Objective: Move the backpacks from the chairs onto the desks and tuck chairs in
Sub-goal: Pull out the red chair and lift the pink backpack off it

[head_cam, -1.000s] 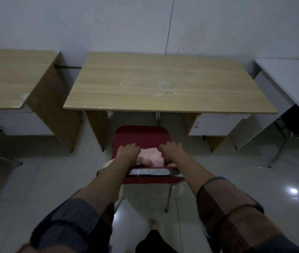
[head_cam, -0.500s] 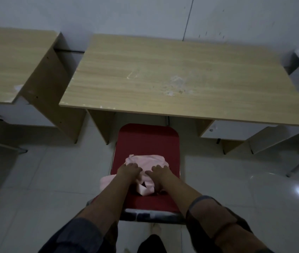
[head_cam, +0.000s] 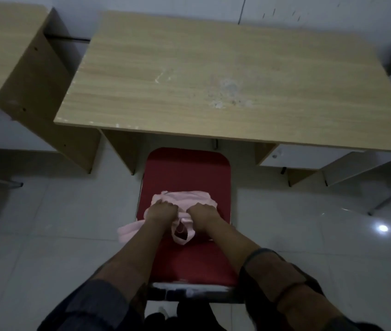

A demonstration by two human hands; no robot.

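Two hands' curled fingers on pink backpack atop red chair.

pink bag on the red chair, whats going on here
A person leans over the red chair and grips the pink bag with both hands, left hand and right hand. The bag lies on the seat, not yet lifted. The desk just ahead is where it should go, and the chair is not tucked in.

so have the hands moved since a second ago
Yes. Both hands, left hand and right hand, went from the chair's backrest forward to the pink backpack on the red seat, toward the desk.
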